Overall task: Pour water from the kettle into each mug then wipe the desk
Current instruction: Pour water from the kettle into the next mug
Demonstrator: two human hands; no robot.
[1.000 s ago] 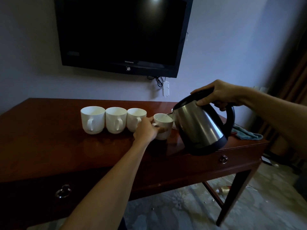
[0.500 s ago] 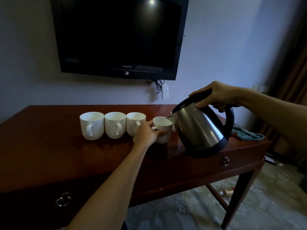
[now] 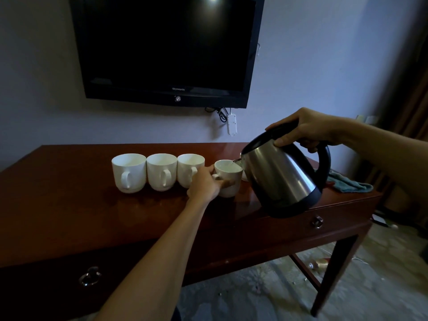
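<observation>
Nearest me, the desk [image 3: 69, 216] shows a ring pull [image 3: 89, 276] on its front drawer, well short of the fourth mug [image 3: 229, 181]; a second pull [image 3: 317, 221] sits below the kettle [image 3: 281, 179]. I note my left hand [image 3: 205, 185] wrapped round the fourth mug at its handle side, fingers curled on it, the mug standing on the desk. Just beside that mug, away from the kettle, three white mugs [image 3: 159, 172] stand in a touching row, handles facing me. My right hand [image 3: 303, 129] is clamped on the kettle's black handle and lid, holding the kettle off the desk and tilted, spout just over the fourth mug's rim on the side opposite my left hand. A thin stream of water runs from spout into mug. Past the kettle, a teal cloth [image 3: 349, 184] lies bunched on the desk, well apart from the mug. Beyond the mug, on the wall, hang a white power strip [image 3: 231, 123] and a dark television [image 3: 166, 49].
</observation>
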